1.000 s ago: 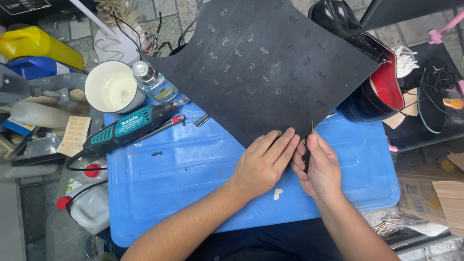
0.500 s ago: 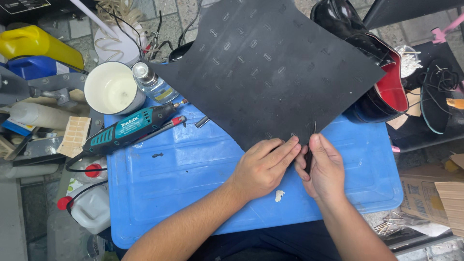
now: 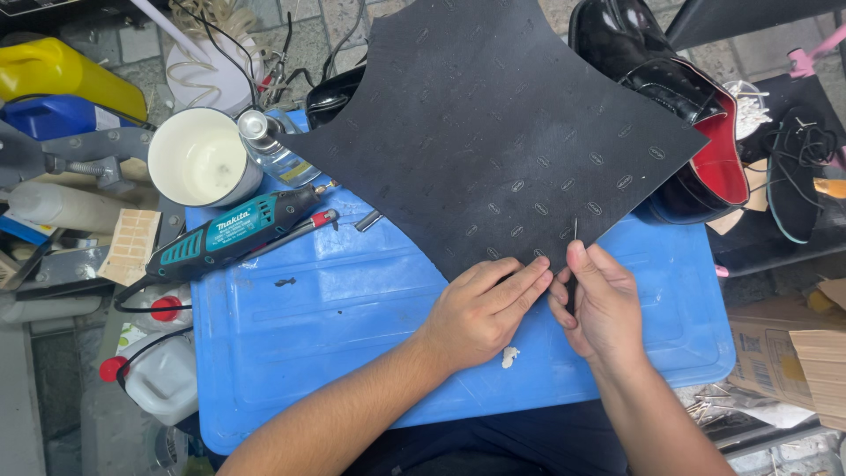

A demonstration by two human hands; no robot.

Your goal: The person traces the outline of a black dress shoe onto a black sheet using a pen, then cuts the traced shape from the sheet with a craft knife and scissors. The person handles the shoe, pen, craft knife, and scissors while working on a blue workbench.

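The left hand [image 3: 480,308] presses flat on the black rubber sheet's [image 3: 511,123] near corner; the right hand [image 3: 604,300] pinches a thin blade [image 3: 575,231] there, over the blue tabletop [image 3: 335,317].

rubber sheet [image 3: 511,132] top cropped, shoe [image 3: 679,115] partly covered

Sheet [image 3: 493,132]: matt black, rubber-like, finely textured with small embossed ovals.
Tabletop [image 3: 335,335]: blue moulded plastic, smooth, slightly glossy, scuffed.
Rotary tool [image 3: 233,234]: teal and black plastic body, metal tip.
Shoe [image 3: 661,88]: glossy black leather, matt red lining.
Cup [image 3: 201,159]: white, smooth, matt inside.
Blade [image 3: 575,231]: thin bright metal.
Box [image 3: 784,353]: brown corrugated cardboard, matt.
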